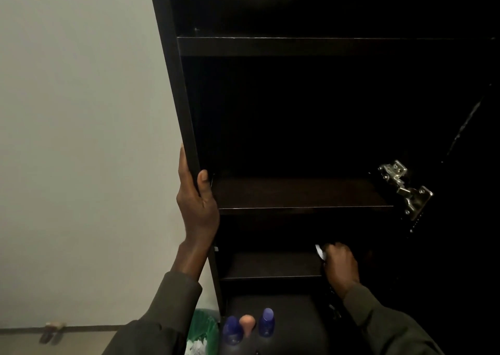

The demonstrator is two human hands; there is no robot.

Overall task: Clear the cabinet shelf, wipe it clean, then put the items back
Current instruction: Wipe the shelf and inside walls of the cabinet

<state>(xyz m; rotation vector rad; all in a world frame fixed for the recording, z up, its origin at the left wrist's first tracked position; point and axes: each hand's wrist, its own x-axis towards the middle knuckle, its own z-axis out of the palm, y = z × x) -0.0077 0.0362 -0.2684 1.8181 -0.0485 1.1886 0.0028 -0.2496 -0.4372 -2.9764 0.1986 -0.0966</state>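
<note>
The left hand (198,200) is wrapped around the front edge of the cabinet side panel (176,84), thumb inside and fingers outside, most likely to steady the person while leaning in. Lower down, two blue bottles (232,330) and a peach-coloured item (247,323) stand together on a dark surface below the shelves, probably set out of the way. On the right, the right hand (339,264) is closed on a white cloth (320,252) pressed to the lower shelf (270,265), apparently wiping its bare surface.
</note>
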